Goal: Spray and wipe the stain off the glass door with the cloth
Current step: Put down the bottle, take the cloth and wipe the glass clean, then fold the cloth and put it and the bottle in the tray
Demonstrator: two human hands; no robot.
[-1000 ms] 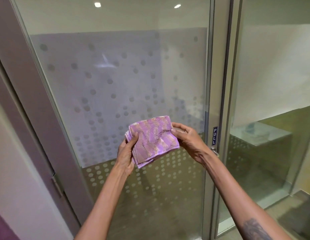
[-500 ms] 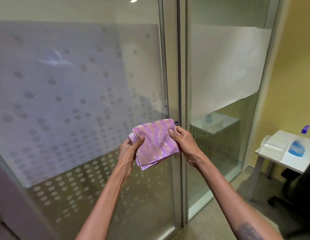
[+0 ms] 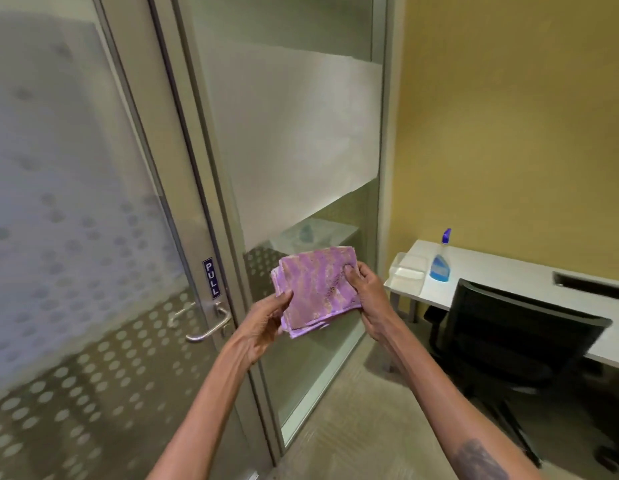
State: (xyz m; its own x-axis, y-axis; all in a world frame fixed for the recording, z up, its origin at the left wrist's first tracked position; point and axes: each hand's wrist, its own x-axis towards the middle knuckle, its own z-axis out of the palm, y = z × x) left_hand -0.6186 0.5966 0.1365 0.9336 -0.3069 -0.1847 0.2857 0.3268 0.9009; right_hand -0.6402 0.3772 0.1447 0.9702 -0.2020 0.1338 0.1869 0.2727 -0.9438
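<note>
Partly blurred glass door point(image 3: 69, 202), hands point(image 3: 263, 323) gripping cloth point(image 3: 318, 289)

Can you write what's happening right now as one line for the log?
hands: left hand and right hand both grip folded purple cloth | spray bottle: on desk, untouched | glass door: closed

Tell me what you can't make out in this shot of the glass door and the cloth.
All in the head view:
- Stain: the glass door is motion-blurred and frosted, so no stain can be picked out.
- Cloth: its underside and inner folds are hidden; left hand and right hand cover its edges.
- Spray bottle: label too small to read.
- Desk: cut off by the right edge, partly behind the chair.
</note>
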